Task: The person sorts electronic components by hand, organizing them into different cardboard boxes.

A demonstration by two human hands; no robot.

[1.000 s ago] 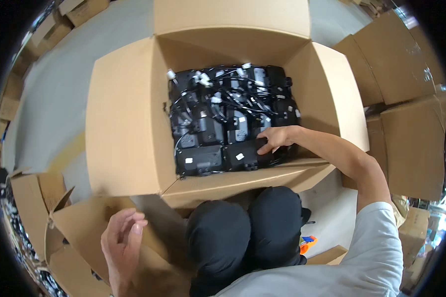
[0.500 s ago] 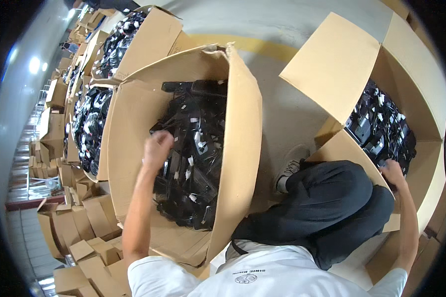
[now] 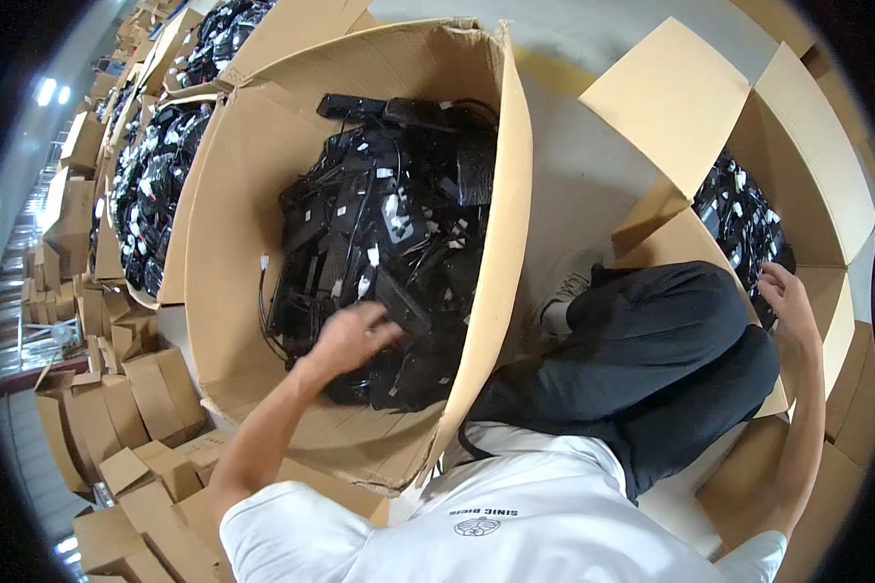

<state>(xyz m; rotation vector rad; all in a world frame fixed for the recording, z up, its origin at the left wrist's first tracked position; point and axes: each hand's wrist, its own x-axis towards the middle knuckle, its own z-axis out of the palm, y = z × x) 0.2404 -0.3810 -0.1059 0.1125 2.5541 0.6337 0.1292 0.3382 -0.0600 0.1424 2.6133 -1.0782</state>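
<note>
A large cardboard box (image 3: 209,262) stands open on my left, holding a heap of flat black plastic parts (image 3: 306,219) with thin cables and white connectors. Over the near part of that heap is my left hand (image 3: 355,338), slightly blurred, with fingers apart and nothing visible in them. On my right, a second open box (image 3: 797,165) holds similar black parts (image 3: 734,219). My right hand (image 3: 787,296) hovers at its near end, fingers loosely bent and apart, with no part visible in them. A cable with a white connector (image 3: 264,262) sticks up along the left box's inner wall.
More boxes heaped with black parts (image 3: 156,185) stand beyond the left box. Empty-looking cartons (image 3: 160,389) are piled at the lower left. A raised flap (image 3: 666,107) of the right box leans toward the gap between boxes, where my shoe (image 3: 564,296) rests on the floor.
My left hand has moved from the left side of the heap toward its near middle, and its fingers have spread. My right hand has lifted back slightly from the right box's parts. The view has shifted.
</note>
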